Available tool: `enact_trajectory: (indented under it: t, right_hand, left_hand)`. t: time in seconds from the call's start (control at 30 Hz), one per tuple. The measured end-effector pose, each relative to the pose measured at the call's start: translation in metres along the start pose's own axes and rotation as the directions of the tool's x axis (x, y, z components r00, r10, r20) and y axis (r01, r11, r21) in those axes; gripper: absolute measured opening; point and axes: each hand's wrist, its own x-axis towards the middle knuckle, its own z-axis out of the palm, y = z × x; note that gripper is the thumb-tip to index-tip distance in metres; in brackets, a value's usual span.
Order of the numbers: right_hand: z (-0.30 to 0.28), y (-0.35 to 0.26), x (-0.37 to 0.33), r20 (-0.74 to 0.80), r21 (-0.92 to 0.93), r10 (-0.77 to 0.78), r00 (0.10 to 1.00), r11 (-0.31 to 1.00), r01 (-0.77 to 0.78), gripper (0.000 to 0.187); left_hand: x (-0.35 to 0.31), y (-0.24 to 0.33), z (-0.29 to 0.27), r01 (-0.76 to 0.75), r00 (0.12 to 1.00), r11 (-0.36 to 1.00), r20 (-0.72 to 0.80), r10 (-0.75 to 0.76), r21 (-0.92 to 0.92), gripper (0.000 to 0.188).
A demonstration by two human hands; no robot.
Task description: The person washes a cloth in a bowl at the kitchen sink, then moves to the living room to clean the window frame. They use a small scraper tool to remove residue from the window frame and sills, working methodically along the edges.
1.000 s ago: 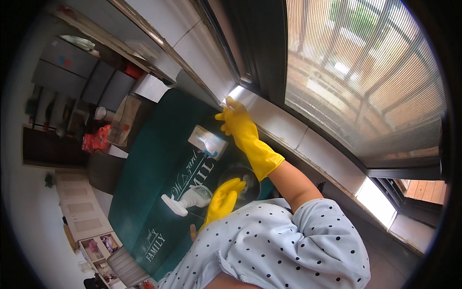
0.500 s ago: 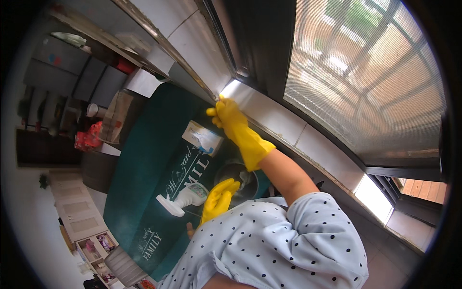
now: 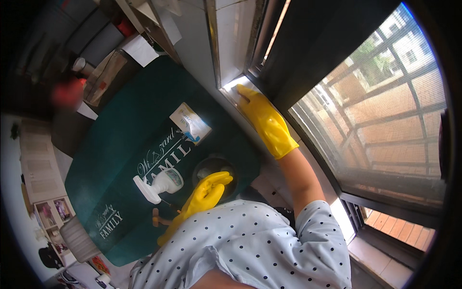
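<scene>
Your right hand (image 3: 265,119) rests on the sill (image 3: 231,95), right of the table (image 3: 113,130); any grip is hidden. The sill seems rigid, perhaps slick: hold its edge. Your left hand (image 3: 208,193) looks relaxed, empty.

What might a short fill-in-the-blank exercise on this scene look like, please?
Both gloves are ____.
The hand at the tiled ledge is the person's ____ one.
The spray bottle on the green cloth is mostly ____.
The pale shirt is patterned with dark ____.

Missing words: yellow; right; white; dots.
</scene>
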Motion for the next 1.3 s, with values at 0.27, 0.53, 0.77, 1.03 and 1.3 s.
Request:
enact_trajectory:
  t: [0.27,0.53,0.77,1.03,1.3]
  right_hand:
    - [0.009,0.039,-0.005,-0.051,-0.089,0.026,0.998,0.996,-0.031,0.033]
    - [0.002,0.001,0.020,-0.103,-0.107,0.065,0.993,0.991,-0.076,0.030]
    - [-0.004,0.010,-0.014,0.037,-0.158,0.012,0.999,0.987,-0.006,0.033]
    - [-0.015,-0.008,-0.016,0.136,-0.168,-0.037,0.990,0.984,0.060,0.034]
    - [0.002,-0.011,0.007,0.112,-0.114,-0.096,0.989,0.987,0.109,0.036]
  left_hand:
    - [-0.001,0.004,-0.009,0.023,0.996,1.000,-0.087,-0.024,-0.011,0.037]
    - [0.007,0.020,-0.017,-0.067,0.995,0.997,-0.072,0.064,-0.033,0.035]
    - [0.000,0.000,-0.027,-0.038,0.998,0.999,-0.051,0.040,0.032,0.040]
    - [-0.001,0.005,-0.022,-0.027,0.994,1.000,-0.109,0.026,-0.005,0.039]
    - [-0.003,0.005,-0.020,-0.135,0.990,0.988,-0.036,0.138,0.075,0.041]
